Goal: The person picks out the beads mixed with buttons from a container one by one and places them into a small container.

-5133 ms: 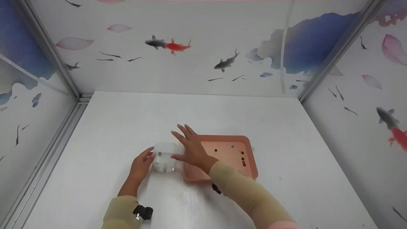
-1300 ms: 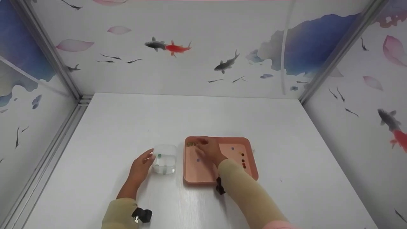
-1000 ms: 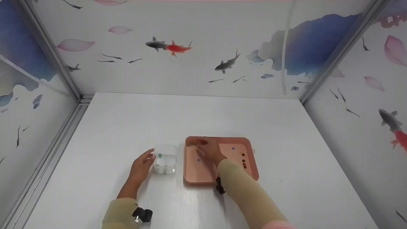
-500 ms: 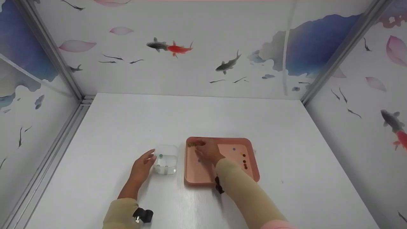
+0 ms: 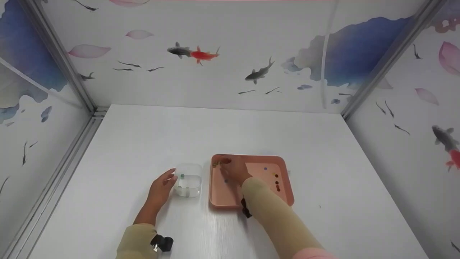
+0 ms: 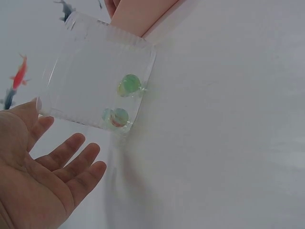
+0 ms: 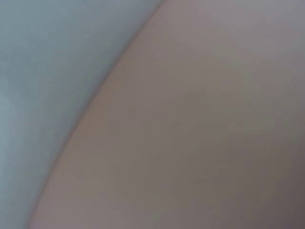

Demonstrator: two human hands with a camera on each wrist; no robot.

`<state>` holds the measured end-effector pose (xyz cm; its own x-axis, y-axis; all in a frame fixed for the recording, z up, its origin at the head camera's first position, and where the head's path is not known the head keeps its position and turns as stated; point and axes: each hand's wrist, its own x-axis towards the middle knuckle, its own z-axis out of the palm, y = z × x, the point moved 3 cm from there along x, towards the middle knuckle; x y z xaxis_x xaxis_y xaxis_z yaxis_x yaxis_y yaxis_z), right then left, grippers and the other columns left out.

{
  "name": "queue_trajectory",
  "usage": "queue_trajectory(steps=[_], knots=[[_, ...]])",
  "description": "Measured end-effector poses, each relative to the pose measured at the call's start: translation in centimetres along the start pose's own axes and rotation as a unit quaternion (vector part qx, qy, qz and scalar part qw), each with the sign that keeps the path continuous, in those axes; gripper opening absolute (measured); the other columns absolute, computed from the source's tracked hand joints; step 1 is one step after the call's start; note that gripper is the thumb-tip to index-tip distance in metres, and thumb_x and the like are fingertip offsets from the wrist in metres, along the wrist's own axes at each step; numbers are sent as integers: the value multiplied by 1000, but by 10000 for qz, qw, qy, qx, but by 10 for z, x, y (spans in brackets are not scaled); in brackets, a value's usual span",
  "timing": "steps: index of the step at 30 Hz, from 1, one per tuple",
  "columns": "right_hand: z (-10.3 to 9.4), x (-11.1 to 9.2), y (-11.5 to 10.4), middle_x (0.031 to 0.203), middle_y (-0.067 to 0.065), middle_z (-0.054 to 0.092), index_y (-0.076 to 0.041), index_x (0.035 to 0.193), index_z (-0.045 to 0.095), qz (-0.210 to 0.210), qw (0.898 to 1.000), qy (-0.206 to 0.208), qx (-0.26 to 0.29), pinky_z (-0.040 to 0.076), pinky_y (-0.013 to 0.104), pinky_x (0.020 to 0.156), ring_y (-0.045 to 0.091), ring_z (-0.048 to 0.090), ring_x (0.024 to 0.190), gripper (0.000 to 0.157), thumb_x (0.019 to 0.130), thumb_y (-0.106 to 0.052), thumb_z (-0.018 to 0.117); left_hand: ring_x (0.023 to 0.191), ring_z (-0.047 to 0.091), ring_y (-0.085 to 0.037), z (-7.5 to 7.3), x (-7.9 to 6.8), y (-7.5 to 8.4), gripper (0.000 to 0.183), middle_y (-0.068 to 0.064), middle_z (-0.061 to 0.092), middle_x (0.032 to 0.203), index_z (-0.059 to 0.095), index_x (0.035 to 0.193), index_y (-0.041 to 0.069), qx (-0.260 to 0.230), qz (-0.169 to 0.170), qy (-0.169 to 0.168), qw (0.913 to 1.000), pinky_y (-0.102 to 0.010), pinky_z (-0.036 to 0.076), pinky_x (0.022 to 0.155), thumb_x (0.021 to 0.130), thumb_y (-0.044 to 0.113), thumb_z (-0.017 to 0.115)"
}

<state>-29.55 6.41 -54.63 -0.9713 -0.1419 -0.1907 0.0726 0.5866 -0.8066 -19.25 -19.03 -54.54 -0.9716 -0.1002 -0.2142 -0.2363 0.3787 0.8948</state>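
Observation:
A clear plastic container [image 5: 189, 168] stands on the table with a few marbles in it. In the left wrist view a green marble [image 6: 131, 83] and a swirled marble [image 6: 119, 117] show through its wall. Beside it my left hand [image 5: 159, 189] has its fingers loosely spread, the fingertips right at the container's left side. My right hand [image 5: 235, 171] reaches down into the back left of the pink tray [image 5: 224, 201], fingertips at a cluster of greenish marbles [image 5: 216, 164]. I cannot tell whether they pinch one. The right wrist view is a blur of pink.
A bluish marble [image 5: 226, 181] lies below my right hand, and another blue one [image 5: 265, 168] sits farther right. Several dark and red marbles [image 5: 277, 182] line the tray's right side. White table surrounds the tray; printed wall panels [image 5: 215, 82] enclose it.
Since the earliest frame my right hand has gone from above the gap between container and tray down to the tray's back left corner. Lately its fingers shift slightly among the marbles; my left hand stays.

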Motion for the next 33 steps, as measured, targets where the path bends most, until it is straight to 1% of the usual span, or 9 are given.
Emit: queue_trajectory(steps=[3,7,13,17,20,23,27,30,33], knots=[[-1,0,-2,117,0,65,-17,112,71,4,10000,-69,71,46,38,99,19,56,115,26,92,-7,58,133,41,-41,0,1,0,47,-23,45,143,41,146,9,-21,45,25,10000,-54,37,106,103,26,47],[-3,-2,-7,118,1,66,-16,112,71,-48,9994,-285,163,47,39,98,20,57,115,28,92,-3,58,132,42,-41,0,0,1,47,-24,45,143,42,145,8,-31,101,52,9999,-54,38,106,103,25,48],[-7,-5,-13,120,2,65,-15,106,73,-106,9980,-617,87,46,42,99,21,56,116,25,93,-1,57,133,40,-41,-1,0,0,48,-24,43,144,41,146,8,-86,87,-10,9999,-54,37,106,103,27,47],[-8,-6,-14,121,4,65,-14,104,73,-97,9973,-722,37,44,42,100,20,55,115,25,92,0,55,134,39,-41,0,-1,-2,48,-23,43,145,41,146,9,-93,42,-34,9999,-54,36,107,103,26,47],[-8,-7,-15,120,5,65,-13,105,73,-145,9968,-790,-35,44,41,98,20,56,113,30,90,3,54,133,40,-41,1,-2,-2,47,-23,44,144,41,146,9,-58,38,-12,10000,-54,37,106,103,26,48],[-9,-5,-16,119,6,66,-11,108,72,-160,9964,-834,-22,45,41,99,22,57,115,30,91,5,53,133,41,-42,1,-2,-1,46,-24,45,143,42,146,8,-93,90,-2,9999,-54,37,105,103,24,48],[-10,2,-14,120,4,66,-12,115,70,128,9952,-943,-227,46,40,99,22,57,117,30,93,2,55,132,42,-42,1,-1,1,46,-25,46,142,42,145,6,-174,134,-4,9998,-54,38,105,102,22,48],[-10,7,-12,120,-1,65,-16,121,67,329,9922,-1088,-502,45,39,100,20,55,119,35,92,0,54,132,42,-42,1,0,1,46,-24,46,142,42,145,7,-171,105,-2,9998,-54,38,105,102,23,48],[-12,8,-13,121,-1,64,-16,123,66,319,9909,-1162,-602,44,39,100,22,54,121,38,91,0,52,132,42,-41,2,1,1,46,-24,46,142,42,145,8,-136,72,5,9999,-54,38,105,102,23,48]])
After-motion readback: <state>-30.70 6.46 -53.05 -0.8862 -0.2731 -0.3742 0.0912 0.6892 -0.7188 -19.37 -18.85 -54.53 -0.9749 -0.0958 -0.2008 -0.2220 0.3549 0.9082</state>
